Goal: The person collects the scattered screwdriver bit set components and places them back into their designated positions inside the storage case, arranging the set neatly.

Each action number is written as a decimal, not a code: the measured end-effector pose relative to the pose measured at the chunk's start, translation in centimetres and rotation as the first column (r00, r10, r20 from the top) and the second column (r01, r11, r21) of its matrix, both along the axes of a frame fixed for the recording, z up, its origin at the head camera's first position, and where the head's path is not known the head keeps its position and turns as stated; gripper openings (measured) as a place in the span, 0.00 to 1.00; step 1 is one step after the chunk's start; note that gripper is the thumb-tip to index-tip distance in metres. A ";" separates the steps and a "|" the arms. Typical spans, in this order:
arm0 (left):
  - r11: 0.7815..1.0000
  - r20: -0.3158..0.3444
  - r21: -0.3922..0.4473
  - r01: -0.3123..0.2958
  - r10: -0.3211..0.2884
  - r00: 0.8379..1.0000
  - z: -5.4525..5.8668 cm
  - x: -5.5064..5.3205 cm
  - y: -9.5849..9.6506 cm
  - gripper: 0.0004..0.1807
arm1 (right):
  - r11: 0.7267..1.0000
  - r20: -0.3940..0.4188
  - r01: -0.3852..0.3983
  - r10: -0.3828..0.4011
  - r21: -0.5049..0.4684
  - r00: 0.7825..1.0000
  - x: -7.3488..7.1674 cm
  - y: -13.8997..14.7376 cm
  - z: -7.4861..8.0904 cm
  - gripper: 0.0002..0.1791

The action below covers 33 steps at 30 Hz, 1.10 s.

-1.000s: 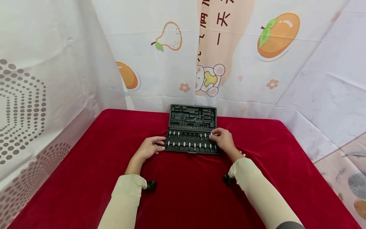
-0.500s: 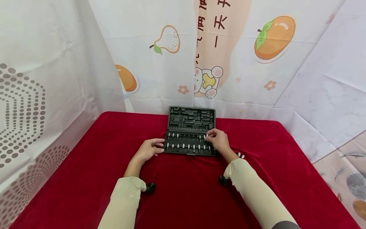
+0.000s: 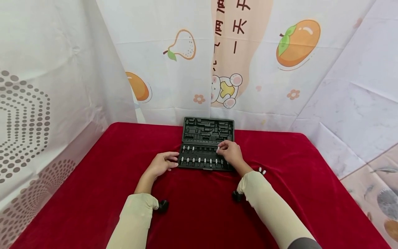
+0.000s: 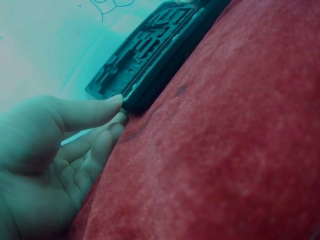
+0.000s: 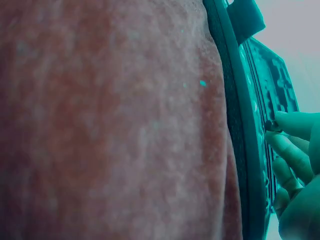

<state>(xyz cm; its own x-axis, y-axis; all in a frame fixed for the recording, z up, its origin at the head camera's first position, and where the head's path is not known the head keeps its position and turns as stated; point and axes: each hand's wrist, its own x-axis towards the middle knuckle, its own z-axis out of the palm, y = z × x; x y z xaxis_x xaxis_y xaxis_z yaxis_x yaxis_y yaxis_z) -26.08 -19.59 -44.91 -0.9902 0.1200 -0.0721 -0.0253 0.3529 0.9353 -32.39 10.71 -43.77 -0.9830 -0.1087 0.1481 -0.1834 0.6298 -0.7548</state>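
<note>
A black socket case (image 3: 202,154) lies open on the red cloth, its moulded lid (image 3: 208,130) raised at the back. Silver-topped bit sockets (image 3: 199,160) stand in its front row, and three more (image 3: 188,148) fill the left end of the rear row. My right hand (image 3: 231,152) pinches a small bit socket (image 5: 273,125) between thumb and fingertips, over the right part of the rear row. My left hand (image 3: 161,163) is at the case's left side. In the left wrist view its thumb (image 4: 95,111) touches the case corner, with the other fingers loosely bent beside it.
Two loose bit sockets (image 3: 262,171) lie on the red cloth (image 3: 192,207) right of the case, close to my right sleeve (image 3: 264,200). A white printed curtain (image 3: 174,86) hangs behind the table.
My right hand has moved left along the rear row, from its right end. The two loose sockets beside the sleeve have come into fuller view. My left hand has stayed at the case's side.
</note>
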 end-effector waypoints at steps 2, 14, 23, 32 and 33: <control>1.000 0.001 0.003 0.001 -0.001 1.000 0.1 0.1 0.0 0.25 | 1.000 0.008 -0.006 0.006 0.001 1.000 0.0 -0.2 0.0 0.07; 1.000 -0.007 -0.005 0.000 0.000 1.000 0.0 0.1 0.1 0.25 | 1.000 0.002 -0.012 0.012 0.007 1.000 -0.3 -1.2 -0.2 0.07; 1.000 -0.006 -0.012 -0.003 0.003 1.000 0.0 0.0 0.0 0.25 | 1.000 0.001 0.010 -0.010 0.028 1.000 -0.6 -2.0 -0.7 0.05; 1.000 -0.002 -0.008 -0.001 0.001 1.000 0.0 0.0 0.0 0.26 | 0.996 0.020 0.051 -0.052 0.073 0.998 -0.5 -2.6 -0.5 0.05; 1.000 -0.002 -0.008 0.000 0.000 1.000 0.0 0.0 0.0 0.26 | 0.996 0.018 0.052 -0.054 0.077 0.998 -0.5 -2.6 -0.5 0.05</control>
<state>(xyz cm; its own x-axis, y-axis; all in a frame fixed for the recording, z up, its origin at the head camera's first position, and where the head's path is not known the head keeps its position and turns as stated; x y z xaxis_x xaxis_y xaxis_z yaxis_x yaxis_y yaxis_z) -26.08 -19.56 -44.93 -0.9904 0.1190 -0.0709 -0.0234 0.3605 0.9325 -32.88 8.06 -44.32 -0.9903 -0.0666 0.1220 -0.1338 0.6943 -0.7071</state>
